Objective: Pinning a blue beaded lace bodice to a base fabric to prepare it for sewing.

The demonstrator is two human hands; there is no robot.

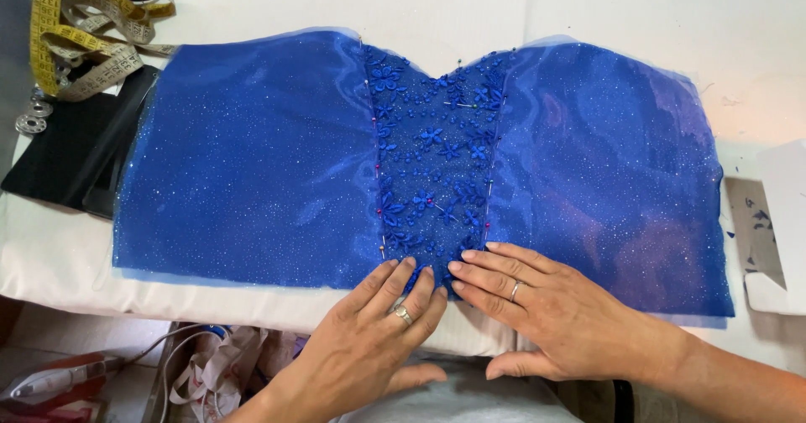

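White padded worktable [588,3] fills my view, with a glittery blue bodice piece [252,163] spread flat across it. My left hand [378,331] and right hand [546,305] lie open, palms down, fingertips pressing the lower edge of the flowered lace centre panel [432,163], gripping nothing. Pins [457,104] stud the panel's seams. A yellow tape measure [84,28] is heaped at the far left beside black fabric [67,154]; a white box [785,221] sits at the right edge.

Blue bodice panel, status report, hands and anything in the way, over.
Left hand and right hand flat on blue bodice panel, at lower centre. Pins in floral strip. Tape measure clear.
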